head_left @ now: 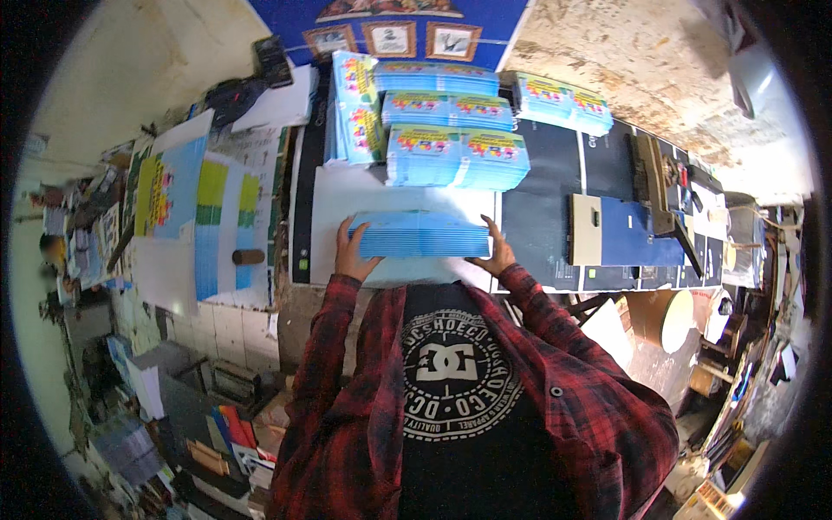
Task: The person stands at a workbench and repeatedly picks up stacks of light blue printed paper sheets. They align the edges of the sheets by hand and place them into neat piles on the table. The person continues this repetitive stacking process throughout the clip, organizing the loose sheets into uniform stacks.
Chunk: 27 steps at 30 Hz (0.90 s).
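A stack of light-blue booklets [423,236] is held between my two hands at the near part of the table, its layered edges turned toward me. My left hand [351,251] grips the stack's left end, fingers behind and thumb in front. At the right end, my right hand [497,249] clasps it the same way. White paper [347,191] lies under and behind the stack. Just beyond stand several piles of booklets [457,158] with colourful yellow-and-blue covers, and a taller pile [354,113] rises at their left.
Another booklet pile [563,102] sits at the back right. To the right are a blue-and-cream board [628,232] and a wooden frame-like tool [654,186]. On the left table lie printed sheets [165,195] and a brown cylinder [249,256]. A round-topped stool [676,321] stands below right.
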{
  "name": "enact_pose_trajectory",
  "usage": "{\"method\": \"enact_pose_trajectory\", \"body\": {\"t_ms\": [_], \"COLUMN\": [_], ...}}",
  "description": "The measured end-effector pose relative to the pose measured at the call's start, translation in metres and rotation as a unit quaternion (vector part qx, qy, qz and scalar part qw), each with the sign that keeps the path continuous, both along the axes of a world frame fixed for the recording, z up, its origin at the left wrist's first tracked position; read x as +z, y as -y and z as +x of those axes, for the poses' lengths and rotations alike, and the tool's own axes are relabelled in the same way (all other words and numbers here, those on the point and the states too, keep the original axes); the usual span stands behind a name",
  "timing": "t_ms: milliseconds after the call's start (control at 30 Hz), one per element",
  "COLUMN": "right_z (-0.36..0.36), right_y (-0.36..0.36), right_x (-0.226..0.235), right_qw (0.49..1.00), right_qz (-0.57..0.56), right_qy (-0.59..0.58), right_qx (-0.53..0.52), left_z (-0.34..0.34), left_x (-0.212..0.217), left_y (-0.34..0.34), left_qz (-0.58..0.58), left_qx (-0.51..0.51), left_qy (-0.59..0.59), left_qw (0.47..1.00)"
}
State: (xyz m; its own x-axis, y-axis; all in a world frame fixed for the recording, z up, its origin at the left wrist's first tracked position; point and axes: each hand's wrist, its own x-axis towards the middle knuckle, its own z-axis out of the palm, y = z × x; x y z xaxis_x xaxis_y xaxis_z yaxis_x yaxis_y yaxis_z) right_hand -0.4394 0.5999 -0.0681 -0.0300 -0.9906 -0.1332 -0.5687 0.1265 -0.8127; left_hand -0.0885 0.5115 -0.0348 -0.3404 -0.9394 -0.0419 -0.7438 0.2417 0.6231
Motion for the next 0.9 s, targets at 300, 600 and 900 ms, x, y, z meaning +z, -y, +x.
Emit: {"method": "enact_pose_trajectory", "body": {"t_ms": [300, 600, 900], "right_z": [-0.005, 0.029, 0.024], "right_y": [0.066, 0.138, 0.144], "right_x": [0.058, 0.038, 0.034], "right_qw": [0.934, 0.923, 0.943], "right_qz": [0.057, 0.121, 0.063], "right_qy": [-0.224, -0.107, -0.108], "right_qx": [0.273, 0.35, 0.309], "left_z": [-0.05, -0.062, -0.067], "left_x": [-0.018, -0.027, -0.022], "left_y": [-0.023, -0.028, -0.023], "left_qz": [-0.161, -0.198, -0.211], "left_qx": [-0.125, -0.052, -0.044], "left_qy": [0.246, 0.233, 0.242], "left_qw": [0.947, 0.951, 0.946]}}
